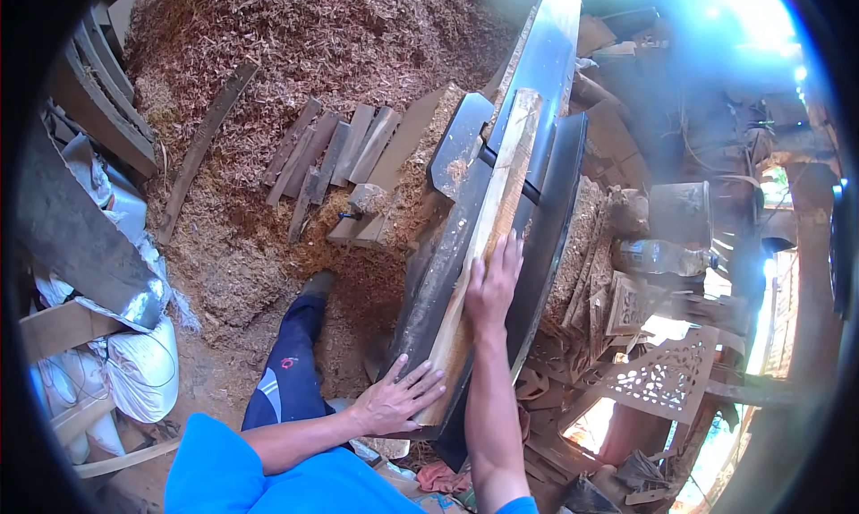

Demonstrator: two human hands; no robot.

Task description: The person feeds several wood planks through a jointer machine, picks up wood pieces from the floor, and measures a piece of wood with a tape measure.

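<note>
A long pale wooden board [497, 192] lies lengthwise on the dark metal bed of a jointer planer [447, 254], crossing the gap at its cutter. My left hand [400, 399] rests at the board's near end, fingers stretched and spread over its edge. Farther along, my right hand [494, 286] lies flat on top of the board, its fingers extended and pointing away from me. Neither hand wraps round the wood. The board's underside and the cutter beneath it are hidden.
Left of the machine, several short wood offcuts [327, 152] lie by a big heap of shavings [295, 40]. White sacks [143, 371] stand at far left. To the right are a carved openwork panel [667, 375], scrap wood and a grey bucket [680, 212]. My leg [288, 371] stands beside the machine.
</note>
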